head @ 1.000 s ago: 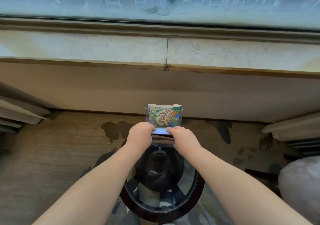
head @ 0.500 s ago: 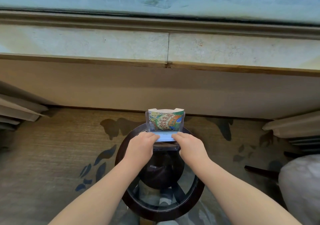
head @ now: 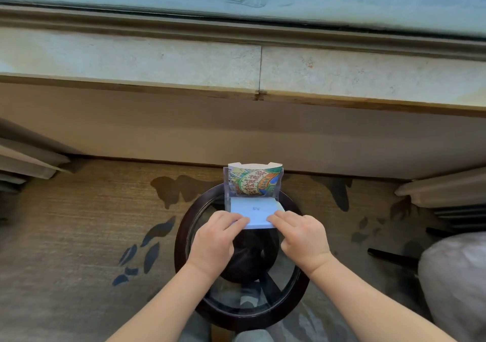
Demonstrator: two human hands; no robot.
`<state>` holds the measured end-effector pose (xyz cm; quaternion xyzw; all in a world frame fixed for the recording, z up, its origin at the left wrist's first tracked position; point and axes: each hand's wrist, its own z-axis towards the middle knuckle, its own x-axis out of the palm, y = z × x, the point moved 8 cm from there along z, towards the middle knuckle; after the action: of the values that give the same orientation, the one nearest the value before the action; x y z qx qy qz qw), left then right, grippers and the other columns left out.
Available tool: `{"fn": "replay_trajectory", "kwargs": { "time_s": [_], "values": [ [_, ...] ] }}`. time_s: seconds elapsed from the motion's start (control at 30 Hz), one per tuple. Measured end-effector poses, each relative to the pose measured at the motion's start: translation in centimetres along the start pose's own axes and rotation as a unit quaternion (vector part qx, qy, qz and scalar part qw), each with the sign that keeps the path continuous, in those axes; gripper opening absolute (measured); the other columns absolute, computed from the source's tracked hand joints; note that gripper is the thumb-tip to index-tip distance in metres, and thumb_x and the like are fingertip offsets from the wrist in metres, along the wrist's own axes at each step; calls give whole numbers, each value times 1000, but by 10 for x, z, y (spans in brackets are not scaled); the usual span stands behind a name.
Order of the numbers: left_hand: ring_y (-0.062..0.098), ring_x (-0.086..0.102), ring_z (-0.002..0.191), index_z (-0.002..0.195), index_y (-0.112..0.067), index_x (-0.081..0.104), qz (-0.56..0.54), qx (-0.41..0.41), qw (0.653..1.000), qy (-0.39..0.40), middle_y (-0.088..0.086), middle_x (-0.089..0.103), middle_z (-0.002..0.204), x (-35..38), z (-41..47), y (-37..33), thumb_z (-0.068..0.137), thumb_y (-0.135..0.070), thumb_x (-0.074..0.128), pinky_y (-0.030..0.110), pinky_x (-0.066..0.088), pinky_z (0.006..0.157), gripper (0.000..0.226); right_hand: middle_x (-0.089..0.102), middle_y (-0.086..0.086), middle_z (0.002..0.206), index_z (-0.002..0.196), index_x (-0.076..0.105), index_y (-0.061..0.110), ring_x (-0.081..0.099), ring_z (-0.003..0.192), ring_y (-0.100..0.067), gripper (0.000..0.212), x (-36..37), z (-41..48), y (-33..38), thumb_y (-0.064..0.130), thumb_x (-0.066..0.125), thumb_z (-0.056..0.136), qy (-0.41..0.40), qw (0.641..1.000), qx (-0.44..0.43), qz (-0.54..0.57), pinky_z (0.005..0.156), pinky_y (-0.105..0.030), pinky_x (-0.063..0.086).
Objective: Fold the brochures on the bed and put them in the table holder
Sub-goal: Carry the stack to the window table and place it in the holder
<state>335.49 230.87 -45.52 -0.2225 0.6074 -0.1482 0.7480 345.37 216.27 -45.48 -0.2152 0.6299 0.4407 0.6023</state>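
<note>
Running across the top is a stone window sill (head: 184,60), with patterned carpet (head: 79,223) below it. Closer in sits a round glass worktop (head: 181,236) with a dark rim. A clear holder (head: 226,183) stands at its far edge with a colourful brochure (head: 253,181) upright inside. A pale blue brochure (head: 252,214) lies flat-ish, far edge right up against the holder's front. The left hand (head: 213,241) and right hand (head: 302,236) pinch its near corners, fingers on top, thumbs hidden.
</note>
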Motion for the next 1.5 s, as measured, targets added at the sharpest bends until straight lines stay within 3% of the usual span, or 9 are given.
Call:
{"fn": "replay_trajectory", "kwargs": {
  "time_s": [0.13, 0.37, 0.63, 0.73, 0.8, 0.9, 1.07, 1.4, 1.5],
  "values": [
    [25, 68, 95, 110, -10, 78, -8, 10, 1000, 1, 4, 73, 102, 1, -6, -5, 91, -6, 42, 38, 62, 76, 41, 69, 6, 85, 95, 77, 16, 58, 63, -18, 47, -6, -9, 6, -6, 48, 64, -28, 999, -25, -5, 43, -30, 35],
    [24, 68, 91, 108, -10, 78, -11, 13, 1000, 3, 3, 73, 100, -4, -13, -8, 93, -8, 44, 36, 62, 72, 37, 71, 6, 89, 97, 77, 17, 61, 64, -17, 48, -7, -15, 13, -9, 66, 58, -22, 999, -48, -13, 45, -31, 34],
    [24, 68, 91, 111, -8, 78, -11, 22, 1000, 2, 5, 73, 100, -14, -19, -12, 109, -18, 25, 33, 62, 74, 54, 71, 8, 90, 98, 77, 17, 59, 65, -16, 46, -20, -18, 21, -9, 49, 72, -45, 996, -68, -31, 48, -32, 31],
    [23, 68, 89, 113, -9, 77, -10, 22, 999, 26, 5, 73, 100, -10, -27, -12, 99, -5, 49, 33, 62, 72, 32, 70, 8, 86, 95, 77, 17, 56, 61, -17, 53, -20, -25, 22, -8, 35, 76, -52, 996, -63, -30, 49, -32, 28],
    [24, 68, 88, 112, -9, 77, -16, 16, 999, 34, 5, 73, 100, -6, -28, -12, 83, 5, 69, 34, 62, 71, 34, 69, 8, 85, 94, 77, 17, 55, 62, -17, 55, -16, -28, 22, -6, 30, 78, -45, 997, -59, -31, 49, -32, 27],
    [24, 68, 88, 110, -9, 77, -16, 15, 999, 31, 5, 73, 99, -3, -24, -12, 80, 7, 68, 35, 62, 71, 35, 68, 8, 84, 93, 77, 17, 56, 62, -18, 51, -14, -26, 19, -10, 38, 72, -43, 998, -46, -31, 48, -32, 29],
    [25, 68, 88, 110, -8, 77, -12, 18, 1000, 17, 5, 73, 99, -5, -15, -8, 93, -5, 43, 37, 61, 71, 39, 70, 8, 88, 96, 77, 16, 59, 64, -17, 49, -14, -19, 15, -12, 51, 65, -44, 998, -46, -27, 49, -31, 29],
    [27, 67, 93, 115, -5, 75, -1, 14, 1000, -14, 8, 72, 101, -21, 20, -5, 94, -2, 43, 38, 61, 76, 39, 75, 3, 104, 105, 77, 14, 69, 83, -17, 42, -33, 12, 3, -8, 68, 70, -72, 996, -52, -19, 54, -31, 38],
    [28, 67, 95, 115, -3, 74, 9, 15, 1000, -19, 9, 72, 102, -25, 37, -2, 92, -2, 45, 37, 60, 80, 37, 75, 3, 103, 103, 77, 14, 70, 82, -21, 41, -37, 30, -6, -10, 63, 72, -91, 995, -40, -13, 56, -32, 39]
  ]
}}
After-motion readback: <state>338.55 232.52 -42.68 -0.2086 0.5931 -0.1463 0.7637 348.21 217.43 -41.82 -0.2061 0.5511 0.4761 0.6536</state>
